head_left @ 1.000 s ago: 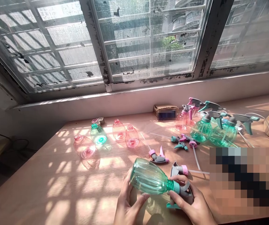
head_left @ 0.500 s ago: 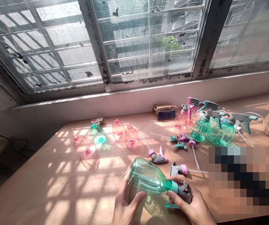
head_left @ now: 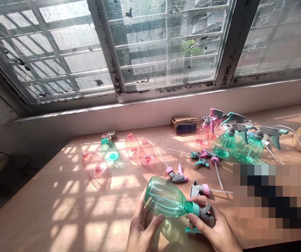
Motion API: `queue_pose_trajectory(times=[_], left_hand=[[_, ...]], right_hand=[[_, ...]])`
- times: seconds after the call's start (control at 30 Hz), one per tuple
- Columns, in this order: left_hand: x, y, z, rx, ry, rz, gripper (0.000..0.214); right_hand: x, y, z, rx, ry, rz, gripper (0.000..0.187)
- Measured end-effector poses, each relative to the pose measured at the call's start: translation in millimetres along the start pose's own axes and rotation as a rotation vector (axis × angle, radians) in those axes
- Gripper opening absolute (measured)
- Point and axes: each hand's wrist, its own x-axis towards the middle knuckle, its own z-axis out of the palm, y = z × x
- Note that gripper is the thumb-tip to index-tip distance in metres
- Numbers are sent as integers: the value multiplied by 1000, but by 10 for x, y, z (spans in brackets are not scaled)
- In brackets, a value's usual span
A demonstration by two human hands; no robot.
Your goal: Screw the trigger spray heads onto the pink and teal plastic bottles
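A clear green spray bottle [head_left: 166, 197] lies tilted on its side between my hands, its dip tube showing through the wall. My left hand [head_left: 146, 224] is wrapped around the base end, thumb below. At the neck, my right hand [head_left: 210, 220] grips the teal collar and the grey spray head [head_left: 208, 215]; the teal trigger [head_left: 192, 230] points down. Just beyond the bottle lie a loose grey-and-pink spray head [head_left: 176, 175] and another pink-collared one [head_left: 200, 189]. Farther back are a teal-collared spray head [head_left: 200, 159] and a pink one [head_left: 213, 157].
Headless pink bottles [head_left: 147, 154] and a green bottle [head_left: 109, 150] stand at the back left of the wooden table [head_left: 69, 196]. Several bottles with spray heads, including a green one [head_left: 224, 145], stand at the back right. A small cardboard box [head_left: 185, 124] sits by the wall. The lower right is pixelated.
My left hand has shifted very slightly to the right along the bottle. The bottle, my right hand and everything else look the same.
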Motion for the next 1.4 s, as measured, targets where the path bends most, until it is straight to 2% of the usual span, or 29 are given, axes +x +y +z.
queue_pose_trajectory(times=[0.1,0.27,0.5,0.67,0.87,1.0,1.27,1.4], left_hand=[[1,-16,2,-18,2,-11,76],[1,-76,-19,28,14,43,96],[2,-105,-61,27,36,27,83],[-19,-103,-40,-4,6,0,89],[-60,-146,-41,85,36,19,92],[-34,-123,-46,65,4,19,89],[-18,-85,-47,52,-33,6,86],[-19,-125,-51,48,17,41,93]], right_hand=[[3,-10,5,7,10,-4,46],[-5,12,-1,-28,-10,1,42],[15,81,-43,-50,-49,-23,34],[27,60,-59,-111,-34,-36,39],[-38,20,13,-15,-21,56,46],[-56,16,37,23,-1,57,47],[-25,19,0,5,-16,15,39],[-34,62,-18,6,-13,45,40]])
